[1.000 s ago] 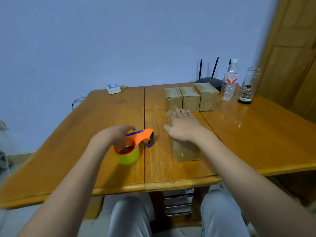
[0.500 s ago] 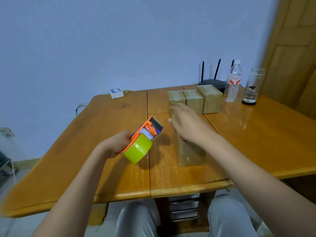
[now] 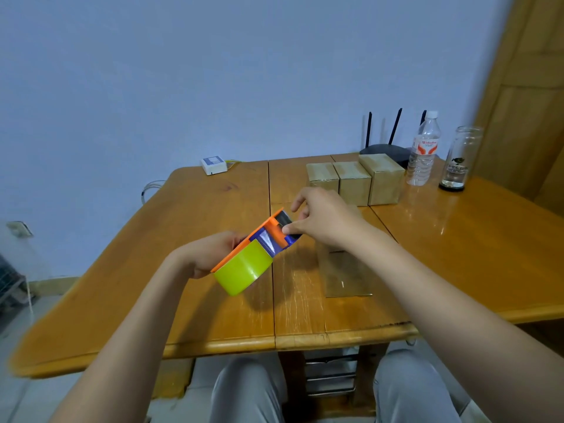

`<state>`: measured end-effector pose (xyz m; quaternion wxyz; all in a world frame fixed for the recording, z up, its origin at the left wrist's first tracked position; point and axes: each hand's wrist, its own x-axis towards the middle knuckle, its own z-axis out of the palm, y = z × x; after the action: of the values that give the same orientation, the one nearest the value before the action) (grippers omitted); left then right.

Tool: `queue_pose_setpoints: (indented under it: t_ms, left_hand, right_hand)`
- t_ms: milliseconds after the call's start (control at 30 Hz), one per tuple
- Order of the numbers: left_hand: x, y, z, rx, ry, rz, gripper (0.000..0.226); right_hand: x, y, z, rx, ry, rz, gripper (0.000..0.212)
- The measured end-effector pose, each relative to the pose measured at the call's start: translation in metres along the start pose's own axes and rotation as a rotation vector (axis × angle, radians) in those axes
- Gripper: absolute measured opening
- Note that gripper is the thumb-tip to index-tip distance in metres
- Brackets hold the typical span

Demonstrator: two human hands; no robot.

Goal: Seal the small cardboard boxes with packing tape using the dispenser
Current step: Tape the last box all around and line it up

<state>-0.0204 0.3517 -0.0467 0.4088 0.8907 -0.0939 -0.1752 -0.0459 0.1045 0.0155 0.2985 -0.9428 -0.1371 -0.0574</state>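
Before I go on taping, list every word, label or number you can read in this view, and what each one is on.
Water bottle: red and white label with red lettering, too blurred to read.
Glass jar: small dark mark on the glass, no legible text.
Small white box at the table's far edge: blue top panel, print too small to read.
Tape dispenser and cardboard boxes: no text visible.
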Motion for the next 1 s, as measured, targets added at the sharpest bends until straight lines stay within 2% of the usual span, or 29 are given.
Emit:
queue_pose_setpoints:
  t_ms: [67,200,300,567,767,900,1000]
  left_hand:
    - [-0.004,0.010,0.002,0.039,-0.085,0.058,0.020]
    - [-0.011,0.019,0.004,0.087,-0.127,0.128,0.011]
    - [-0.015,0.020,0.002,0.101,-0.138,0.143,0.015]
    - [-0.024,0.024,0.001,0.156,-0.192,0.180,0.015]
    - [-0.033,0.032,-0.004,0.110,-0.199,0.203,0.025]
    - [-0.034,0.040,-0.011,0.149,-0.218,0.199,0.016]
    - [-0.044,0.034,-0.022,0.198,-0.241,0.189,0.024]
  right_hand:
    - [-0.001,0.000,-0.001,0.019,-0.017,0.028,0.039]
    - [-0.004,0.000,-0.002,0.014,-0.052,0.030,0.025]
    - [-0.006,0.001,-0.002,0.090,-0.082,0.045,0.018]
    - [-0.007,0.010,-0.012,0.371,-0.184,0.107,0.017]
    - [-0.002,0.019,-0.023,0.404,-0.159,0.082,0.020]
    - [-0.005,0.023,-0.033,0.447,-0.137,0.090,0.019]
    - [-0.004,0.042,-0.052,0.469,-0.037,0.159,0.019]
